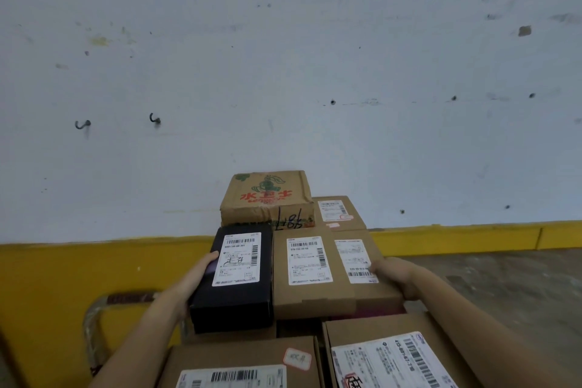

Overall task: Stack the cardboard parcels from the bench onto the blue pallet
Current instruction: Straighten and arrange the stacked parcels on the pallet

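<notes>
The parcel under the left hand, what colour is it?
Black, with a white label; head view.

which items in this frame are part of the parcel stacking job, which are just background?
Job:
- black parcel, left hand on its left side
- brown parcels beside it, right hand on their right edge
- printed carton behind them
- labelled parcels nearest the camera

Background:
- wall hooks
- yellow wall band
- taped metal handle at left

Blue pallet: not visible.

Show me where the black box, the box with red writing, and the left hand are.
black box (234, 290): head view, on its top face below the label.
box with red writing (267, 195): head view, on the printed top.
left hand (201, 271): head view, on the fingers against the black box's side.
</notes>
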`<state>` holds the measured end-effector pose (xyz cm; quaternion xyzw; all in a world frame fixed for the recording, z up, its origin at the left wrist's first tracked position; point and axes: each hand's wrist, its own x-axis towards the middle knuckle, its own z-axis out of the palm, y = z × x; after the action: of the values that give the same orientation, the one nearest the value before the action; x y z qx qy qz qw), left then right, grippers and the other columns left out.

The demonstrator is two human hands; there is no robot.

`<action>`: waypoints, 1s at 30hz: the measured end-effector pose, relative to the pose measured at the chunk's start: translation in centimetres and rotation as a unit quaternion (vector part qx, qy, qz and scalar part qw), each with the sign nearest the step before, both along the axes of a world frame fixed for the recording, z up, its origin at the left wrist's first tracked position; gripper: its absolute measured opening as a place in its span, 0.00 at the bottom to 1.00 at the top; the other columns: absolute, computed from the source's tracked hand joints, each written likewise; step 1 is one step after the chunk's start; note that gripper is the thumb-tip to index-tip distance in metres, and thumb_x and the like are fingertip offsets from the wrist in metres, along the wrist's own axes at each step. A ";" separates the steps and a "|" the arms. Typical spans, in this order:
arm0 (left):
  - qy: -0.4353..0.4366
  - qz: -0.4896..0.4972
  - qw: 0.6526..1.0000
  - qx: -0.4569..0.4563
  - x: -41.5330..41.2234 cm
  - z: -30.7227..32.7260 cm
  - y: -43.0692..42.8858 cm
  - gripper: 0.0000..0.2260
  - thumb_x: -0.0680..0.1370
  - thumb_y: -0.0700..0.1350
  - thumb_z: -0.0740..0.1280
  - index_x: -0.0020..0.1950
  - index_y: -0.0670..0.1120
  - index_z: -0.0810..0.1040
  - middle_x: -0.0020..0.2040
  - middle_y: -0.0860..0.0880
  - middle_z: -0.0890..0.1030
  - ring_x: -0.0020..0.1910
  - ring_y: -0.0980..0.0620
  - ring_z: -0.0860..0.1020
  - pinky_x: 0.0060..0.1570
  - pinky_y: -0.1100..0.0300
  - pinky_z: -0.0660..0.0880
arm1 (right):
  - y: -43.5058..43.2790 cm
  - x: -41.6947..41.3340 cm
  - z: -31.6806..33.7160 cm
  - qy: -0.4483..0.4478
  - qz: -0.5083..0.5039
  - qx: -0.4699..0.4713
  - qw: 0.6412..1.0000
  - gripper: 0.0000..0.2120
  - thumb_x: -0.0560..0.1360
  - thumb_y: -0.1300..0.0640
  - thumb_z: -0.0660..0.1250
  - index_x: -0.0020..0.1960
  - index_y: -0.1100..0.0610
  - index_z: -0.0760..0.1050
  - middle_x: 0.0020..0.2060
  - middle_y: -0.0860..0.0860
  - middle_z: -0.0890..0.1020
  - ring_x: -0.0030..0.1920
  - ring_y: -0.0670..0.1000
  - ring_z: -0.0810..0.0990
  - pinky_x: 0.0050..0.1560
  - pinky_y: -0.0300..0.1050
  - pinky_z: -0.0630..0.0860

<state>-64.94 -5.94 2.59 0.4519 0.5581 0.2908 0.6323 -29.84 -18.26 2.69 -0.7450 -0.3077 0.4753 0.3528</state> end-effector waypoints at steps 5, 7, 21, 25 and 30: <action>0.005 0.001 1.000 -0.001 -0.1 0.6 -0.6 0.21 0.74 0.61 0.64 0.48 0.42 0.81 0.38 0.41 0.85 0.37 0.43 0.81 0.35 0.55 0.75 | 0.0 0.3 -0.2 -0.015 0.011 -0.009 1.000 0.15 0.78 0.55 0.59 0.61 0.62 0.71 0.56 0.61 0.80 0.55 0.61 0.79 0.57 0.56 0.75; 0.002 0.003 1.000 -0.001 -0.7 0.8 -0.8 0.24 0.74 0.63 0.63 0.52 0.42 0.79 0.44 0.40 0.84 0.42 0.43 0.80 0.37 0.53 0.75 | -0.3 0.8 0.1 -0.049 0.024 -0.015 0.998 0.14 0.77 0.50 0.61 0.56 0.59 0.72 0.55 0.58 0.79 0.50 0.58 0.78 0.49 0.50 0.75; 0.139 -0.022 0.985 0.097 -11.3 -3.5 -9.2 0.37 0.65 0.73 0.59 0.71 0.58 0.67 0.71 0.52 0.69 0.69 0.46 0.68 0.70 0.40 0.60 | -13.9 4.0 -2.8 -0.005 -0.058 0.108 0.992 0.18 0.78 0.51 0.59 0.61 0.62 0.74 0.41 0.50 0.85 0.36 0.46 0.82 0.33 0.39 0.76; 0.212 -0.051 0.949 0.229 -8.4 -1.4 -13.1 0.36 0.66 0.68 0.58 0.72 0.55 0.64 0.72 0.53 0.68 0.66 0.52 0.68 0.63 0.52 0.66 | -15.2 3.0 -2.8 -0.044 -0.080 0.154 0.984 0.22 0.78 0.45 0.56 0.68 0.53 0.68 0.65 0.54 0.74 0.56 0.52 0.75 0.56 0.48 0.72; 0.342 -0.145 0.840 0.395 -1.5 0.2 -17.4 0.30 0.76 0.62 0.57 0.75 0.53 0.57 0.75 0.55 0.62 0.71 0.54 0.64 0.67 0.55 0.65 | -17.1 2.4 -2.1 -0.055 -0.112 0.159 0.979 0.26 0.76 0.39 0.56 0.70 0.50 0.65 0.69 0.54 0.69 0.68 0.58 0.68 0.64 0.55 0.63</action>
<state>-66.48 -23.32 2.79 0.8098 0.5050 0.2182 0.2041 -27.45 -35.39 0.63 -0.7339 -0.3131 0.3361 0.5004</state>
